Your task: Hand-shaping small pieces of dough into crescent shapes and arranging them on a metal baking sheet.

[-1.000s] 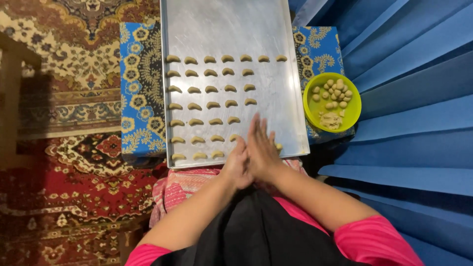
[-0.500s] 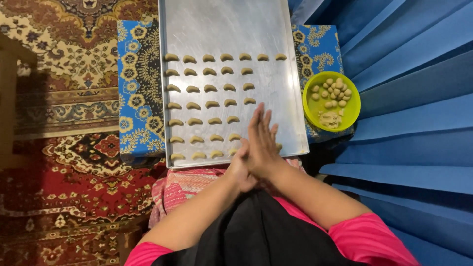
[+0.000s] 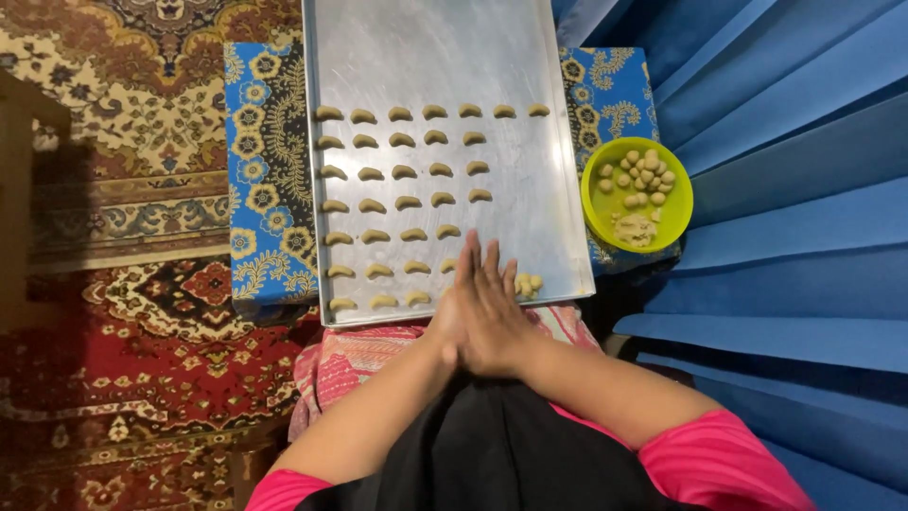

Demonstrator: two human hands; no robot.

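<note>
Pressing palm against palm, the left hand [image 3: 452,320] and right hand [image 3: 497,317] meet flat, fingers straight, over the near edge of the metal tray [image 3: 558,237]; whether dough sits between them cannot be told. Crescent dough pieces [image 3: 405,172] lie in rows beyond the fingertips. A green bowl [image 3: 683,203] of dough balls sits off to the right.

Hands pressed palm to palm, left hand [image 3: 452,317], right hand [image 3: 497,317], fingers fwd over tray's [image 3: 445,47] near edge, beside crescent dough pcs [image 3: 402,203]
</note>
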